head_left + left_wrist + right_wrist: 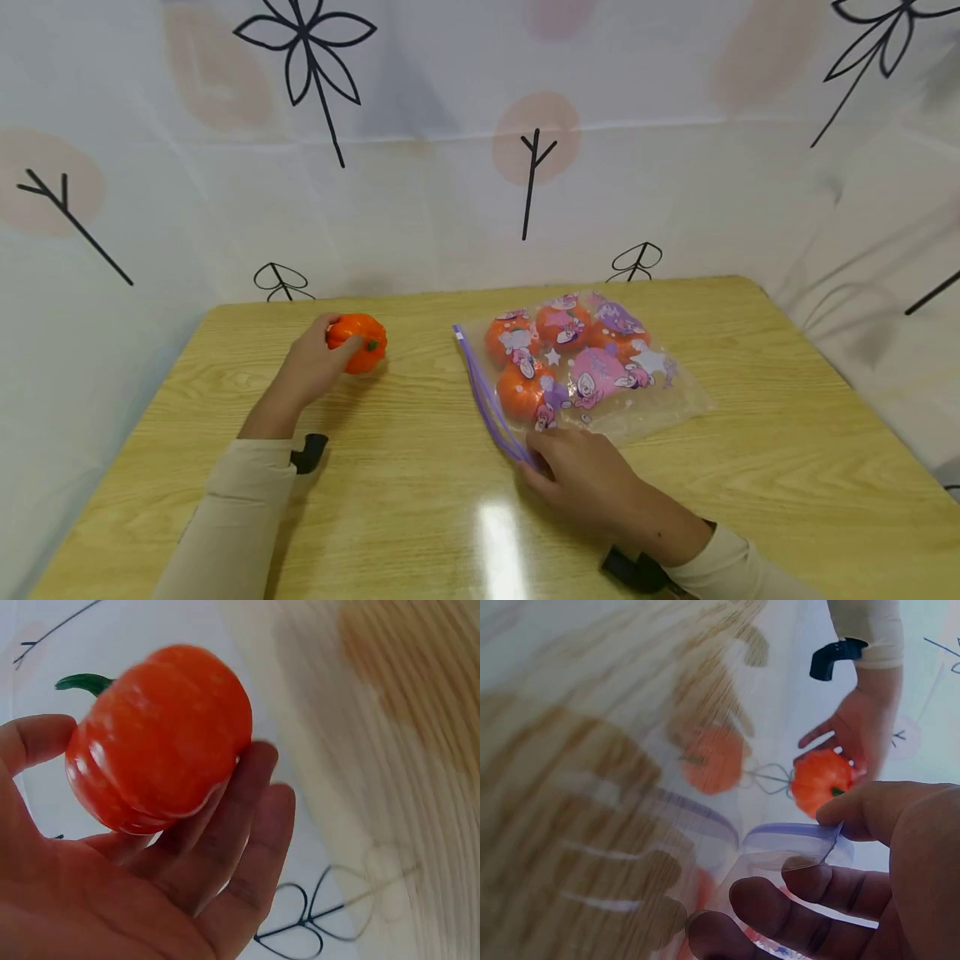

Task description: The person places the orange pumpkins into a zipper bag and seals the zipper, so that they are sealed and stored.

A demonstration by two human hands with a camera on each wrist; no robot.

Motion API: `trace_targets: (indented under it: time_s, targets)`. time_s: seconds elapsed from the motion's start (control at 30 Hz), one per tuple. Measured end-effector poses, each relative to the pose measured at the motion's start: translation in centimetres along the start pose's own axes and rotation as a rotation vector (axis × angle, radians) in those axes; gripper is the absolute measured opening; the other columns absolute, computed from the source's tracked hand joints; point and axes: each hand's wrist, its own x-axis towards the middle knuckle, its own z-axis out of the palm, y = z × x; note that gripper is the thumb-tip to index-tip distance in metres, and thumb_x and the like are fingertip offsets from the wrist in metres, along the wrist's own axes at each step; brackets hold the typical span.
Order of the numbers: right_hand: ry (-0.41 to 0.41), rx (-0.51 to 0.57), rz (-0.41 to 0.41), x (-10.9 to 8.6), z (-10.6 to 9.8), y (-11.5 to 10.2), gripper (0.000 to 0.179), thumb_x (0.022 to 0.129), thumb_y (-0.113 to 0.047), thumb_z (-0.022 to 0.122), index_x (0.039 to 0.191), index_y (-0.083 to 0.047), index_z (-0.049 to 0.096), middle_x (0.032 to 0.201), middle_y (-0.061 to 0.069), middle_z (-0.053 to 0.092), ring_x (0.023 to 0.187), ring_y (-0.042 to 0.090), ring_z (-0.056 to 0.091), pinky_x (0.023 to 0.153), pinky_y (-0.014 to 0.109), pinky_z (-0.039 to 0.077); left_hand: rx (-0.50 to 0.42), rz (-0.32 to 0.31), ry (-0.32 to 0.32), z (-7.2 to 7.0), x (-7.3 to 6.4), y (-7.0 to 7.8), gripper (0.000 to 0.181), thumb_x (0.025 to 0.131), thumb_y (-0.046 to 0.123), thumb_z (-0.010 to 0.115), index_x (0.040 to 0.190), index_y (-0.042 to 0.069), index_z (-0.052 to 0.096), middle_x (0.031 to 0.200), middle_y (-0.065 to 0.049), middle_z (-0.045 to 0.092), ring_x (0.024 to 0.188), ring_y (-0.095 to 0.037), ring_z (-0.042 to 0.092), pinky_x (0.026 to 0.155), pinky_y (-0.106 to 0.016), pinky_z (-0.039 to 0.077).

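In the head view my left hand (311,362) grips an orange toy pumpkin (357,342) above the left part of the table. The left wrist view shows the pumpkin (161,742) between thumb and fingers, its green stem (85,683) pointing to the upper left. My right hand (581,479) pinches the purple-edged mouth of a clear printed zip bag (645,408). Several orange pumpkins (521,392) lie inside that bag, partly covered by its pink and purple prints. In the right wrist view thumb and forefinger hold the purple zip strip (791,834).
The wood-grain table (405,500) carries the bag right of its middle. Behind it hangs a white cloth (420,208) with flower and twig drawings, meeting the table's back edge. Dark camera mounts (309,454) sit at both wrists.
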Motion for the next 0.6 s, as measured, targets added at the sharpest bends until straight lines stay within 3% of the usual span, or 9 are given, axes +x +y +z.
trace_targets:
  time_s: [0.2, 0.6]
  targets:
    - [-0.012, 0.004, 0.015, 0.0, -0.1, -0.1, 0.031, 0.092, -0.031, 0.068, 0.071, -0.022, 0.047, 0.060, -0.012, 0.036, 0.057, 0.004, 0.034, 0.052, 0.022, 0.029, -0.106, 0.049, -0.084, 0.7, -0.3, 1.1, 0.065, 0.102, 0.051, 0.043, 0.152, 0.010, 0.035, 0.153, -0.017, 0.041, 0.128, -0.034, 0.050, 0.100, -0.047, 0.048]
    - [-0.004, 0.009, -0.010, 0.1, -0.1, 0.1, 0.028, 0.093, -0.031, 0.068, 0.073, -0.022, 0.049, 0.061, -0.012, 0.036, 0.058, 0.004, 0.034, 0.052, 0.022, 0.029, -0.091, 0.128, -0.174, 2.6, -0.5, 1.9, 0.052, 0.104, 0.047, 0.040, 0.139, 0.010, 0.052, 0.142, -0.014, 0.053, 0.129, -0.032, 0.049, 0.108, -0.052, 0.041]
